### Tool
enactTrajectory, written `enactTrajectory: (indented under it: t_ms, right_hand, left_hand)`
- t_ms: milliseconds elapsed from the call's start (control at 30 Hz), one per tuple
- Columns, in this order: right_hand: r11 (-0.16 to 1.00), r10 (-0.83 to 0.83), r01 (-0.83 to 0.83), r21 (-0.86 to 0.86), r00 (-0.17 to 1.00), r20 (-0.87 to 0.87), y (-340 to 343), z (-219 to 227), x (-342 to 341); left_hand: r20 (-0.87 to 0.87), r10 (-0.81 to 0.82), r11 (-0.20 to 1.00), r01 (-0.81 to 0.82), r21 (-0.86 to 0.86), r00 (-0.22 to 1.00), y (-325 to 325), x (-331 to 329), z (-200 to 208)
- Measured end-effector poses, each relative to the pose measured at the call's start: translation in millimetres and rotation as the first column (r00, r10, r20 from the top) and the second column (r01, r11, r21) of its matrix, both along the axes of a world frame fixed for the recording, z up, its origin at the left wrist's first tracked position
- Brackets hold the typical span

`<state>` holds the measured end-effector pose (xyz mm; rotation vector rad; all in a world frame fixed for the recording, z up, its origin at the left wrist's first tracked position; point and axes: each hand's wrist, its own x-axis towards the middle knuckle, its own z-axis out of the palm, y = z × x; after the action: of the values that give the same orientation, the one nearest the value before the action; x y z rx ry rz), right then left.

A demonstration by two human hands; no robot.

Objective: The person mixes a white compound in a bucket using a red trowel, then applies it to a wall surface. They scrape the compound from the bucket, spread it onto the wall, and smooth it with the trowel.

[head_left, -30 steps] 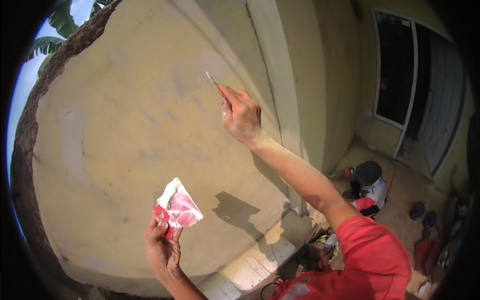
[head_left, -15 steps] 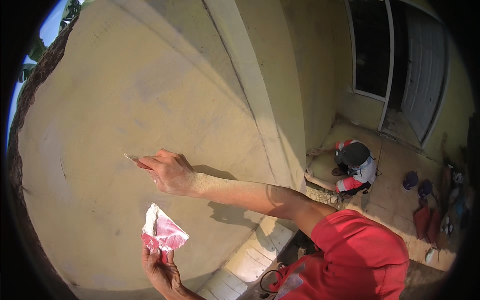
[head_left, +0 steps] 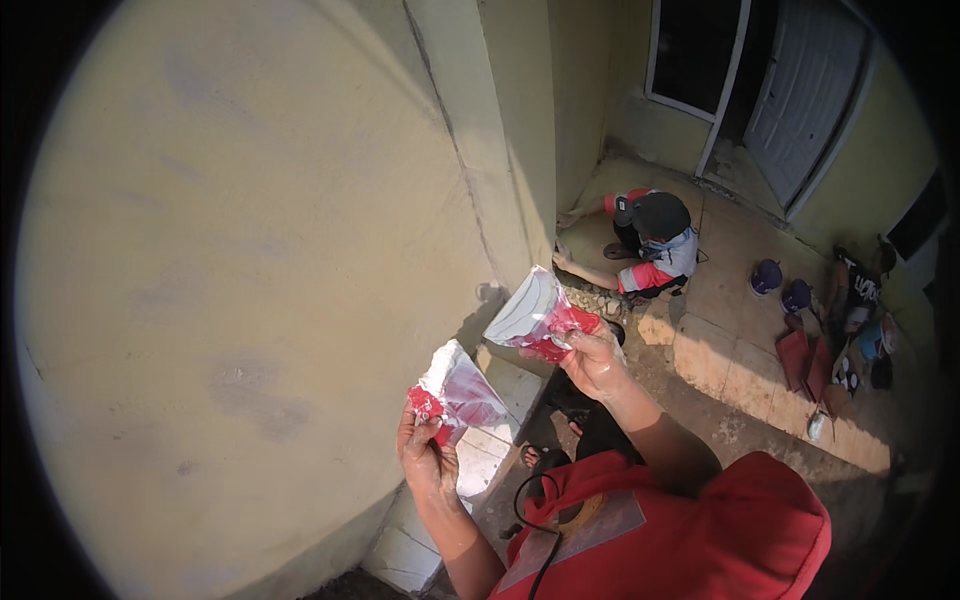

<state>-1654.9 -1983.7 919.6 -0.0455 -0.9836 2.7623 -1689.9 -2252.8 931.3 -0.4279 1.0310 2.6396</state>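
Note:
My left hand (head_left: pixel 430 465) grips a red putty spreader (head_left: pixel 470 400) by its narrow end. A thick ridge of white putty lies along one side of it, with a thin smear over the rest. Beside it and slightly higher, my right hand (head_left: pixel 596 365) is closed round a second red putty spreader (head_left: pixel 528 315), its wide face coated with white paste. The two spreaders are close together but apart, in front of the wall. Pale yellow, the wall (head_left: pixel 230 300) fills the left side and bears greyish patches. Neither spreader touches it.
A crouching person (head_left: pixel 660 240) in a dark cap works at the wall's foot beyond my right hand. Farther right are purple buckets (head_left: pixel 765 277), red flat pieces (head_left: pixel 793 357) and another person (head_left: pixel 858 285). Below my hands runs a pale tiled ledge (head_left: pixel 405 550); a white door (head_left: pixel 806 100) stands behind.
My right hand has come off the wall area and back toward my body, beside the left spreader. My left hand has shifted right and up in view. The view has turned rightward.

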Motion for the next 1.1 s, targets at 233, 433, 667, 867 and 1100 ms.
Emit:
enactTrajectory:
  t_ms: [233, 433, 667, 867, 1100]
  right_hand:
    - [0.778, -0.265, 0.214, 0.590, 0.964, 0.000, 0, 20, 74]
    - [0.254, -0.280, 0.503, 0.826, 0.856, -0.435, 14, 57, 108]
    - [0.118, -0.065, 0.698, 0.706, 0.715, -0.696, 32, 69, 159]
    - [0.051, -0.029, 0.715, 0.697, 0.698, -0.715, 41, 86, 258]
    - [-0.082, 0.056, 0.655, 0.751, 0.756, -0.652, 44, 68, 382]
  left_hand:
    - [-0.082, -0.353, 0.926, 0.360, 0.113, 0.932, 59, -6, 5]
    - [-0.071, -0.451, 0.877, 0.457, 0.147, 0.890, 86, 20, 19]
    - [-0.164, -0.490, 0.848, 0.512, 0.138, 0.856, 95, 76, 62]
    - [-0.173, -0.534, 0.814, 0.558, 0.161, 0.828, 102, 177, 71]
    - [-0.149, -0.622, 0.753, 0.639, 0.154, 0.769, 111, 288, 82]
